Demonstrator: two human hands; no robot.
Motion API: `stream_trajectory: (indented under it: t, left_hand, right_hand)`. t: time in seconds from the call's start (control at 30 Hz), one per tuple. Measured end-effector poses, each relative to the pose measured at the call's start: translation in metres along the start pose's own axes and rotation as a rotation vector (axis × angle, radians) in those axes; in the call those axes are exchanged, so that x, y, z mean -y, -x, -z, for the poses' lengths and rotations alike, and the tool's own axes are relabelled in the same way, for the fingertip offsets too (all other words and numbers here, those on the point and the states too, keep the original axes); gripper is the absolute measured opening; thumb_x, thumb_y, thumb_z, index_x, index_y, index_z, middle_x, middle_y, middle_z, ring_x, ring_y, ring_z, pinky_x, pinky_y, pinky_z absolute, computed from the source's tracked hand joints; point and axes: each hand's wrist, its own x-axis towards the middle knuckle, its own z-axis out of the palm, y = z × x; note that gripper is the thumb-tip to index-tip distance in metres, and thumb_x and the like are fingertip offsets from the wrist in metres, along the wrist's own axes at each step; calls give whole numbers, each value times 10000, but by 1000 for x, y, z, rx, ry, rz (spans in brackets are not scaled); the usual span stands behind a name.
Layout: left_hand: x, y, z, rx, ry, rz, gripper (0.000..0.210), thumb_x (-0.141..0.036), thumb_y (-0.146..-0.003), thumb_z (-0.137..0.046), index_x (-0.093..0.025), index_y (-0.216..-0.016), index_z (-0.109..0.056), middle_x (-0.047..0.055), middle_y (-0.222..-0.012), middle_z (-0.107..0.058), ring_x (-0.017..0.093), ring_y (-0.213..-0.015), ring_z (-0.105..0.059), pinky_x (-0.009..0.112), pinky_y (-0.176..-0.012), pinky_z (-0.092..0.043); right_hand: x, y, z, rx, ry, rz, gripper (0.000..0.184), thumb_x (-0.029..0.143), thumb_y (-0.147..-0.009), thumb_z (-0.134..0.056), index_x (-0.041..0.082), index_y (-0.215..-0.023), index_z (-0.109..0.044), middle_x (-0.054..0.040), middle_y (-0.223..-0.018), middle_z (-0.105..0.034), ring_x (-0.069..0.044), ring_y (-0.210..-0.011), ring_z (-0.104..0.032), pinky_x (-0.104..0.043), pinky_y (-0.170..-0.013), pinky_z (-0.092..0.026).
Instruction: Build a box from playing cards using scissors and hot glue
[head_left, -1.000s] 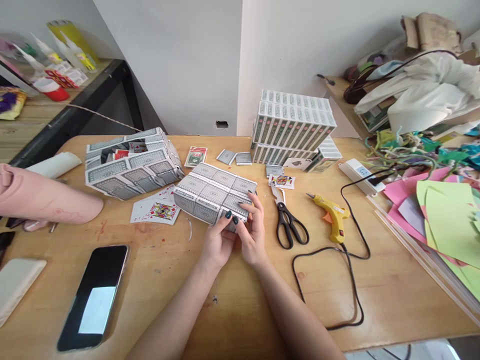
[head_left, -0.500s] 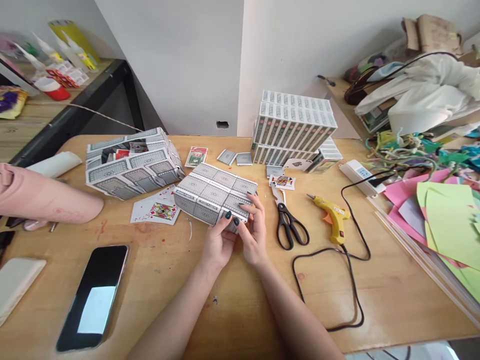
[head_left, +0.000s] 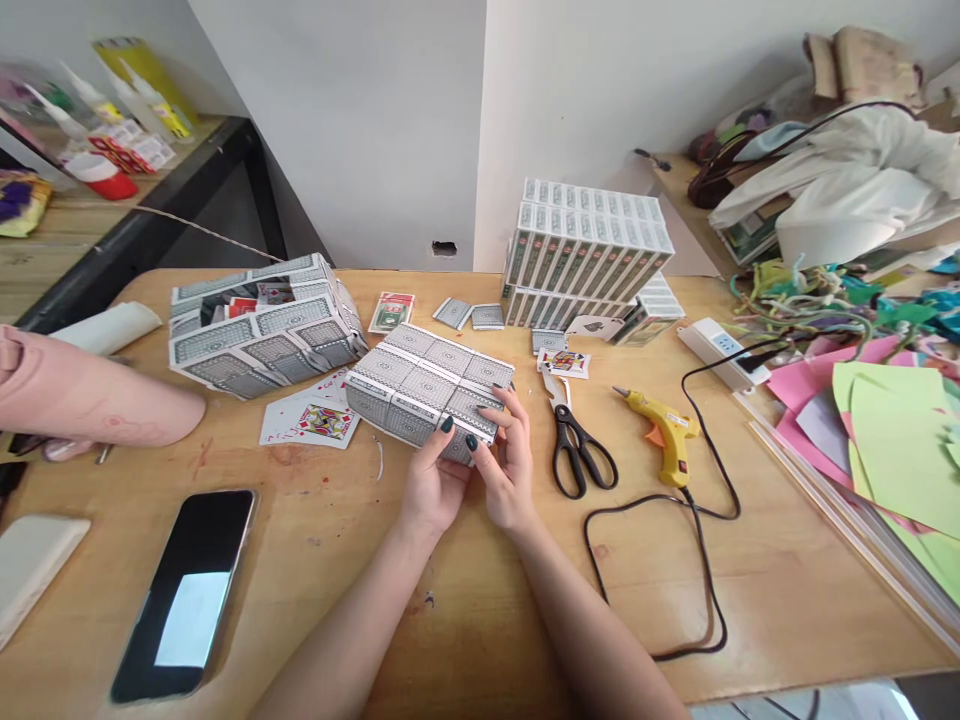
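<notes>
Between my two hands is a box covered in playing cards [head_left: 420,385], its patterned card backs facing up and outward. My left hand [head_left: 436,485] grips its near side from below, with the thumb pressed on the front face. My right hand [head_left: 510,465] holds the near right corner, some fingers on top and the thumb at the front edge. Just left of the box lie loose playing cards [head_left: 315,420], face up. Behind them stands an open-topped card-covered box [head_left: 266,340] with cards inside. Black-handled scissors [head_left: 574,440] rest to the right of my right hand.
A yellow glue gun [head_left: 667,435] with a looping black cord lies at the right. Stacked card packs [head_left: 589,250] stand at the back. On the left are a phone [head_left: 187,590] and a pink roll [head_left: 105,390]. Coloured paper [head_left: 900,440] and a power strip [head_left: 724,350] lie far right.
My left thumb has shifted slightly left and up along the box's front face. The box and my right hand stay nearly the same.
</notes>
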Motion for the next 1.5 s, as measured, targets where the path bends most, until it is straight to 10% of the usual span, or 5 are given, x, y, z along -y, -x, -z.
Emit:
stream_trajectory:
  t: [1.5]
  left_hand:
    - [6,1,2,26,-80,-3,272,-181,-681,-740,-163,-950,-702,39,-1001,-719,169,-906,-661,283,-862,-512]
  right_hand:
    - [1,-3,-1,8,17,6,212,248,-872,-518,229,-1083,-524,-107,-1367,-402,-257,-1378,-278,-553,-1123,-219]
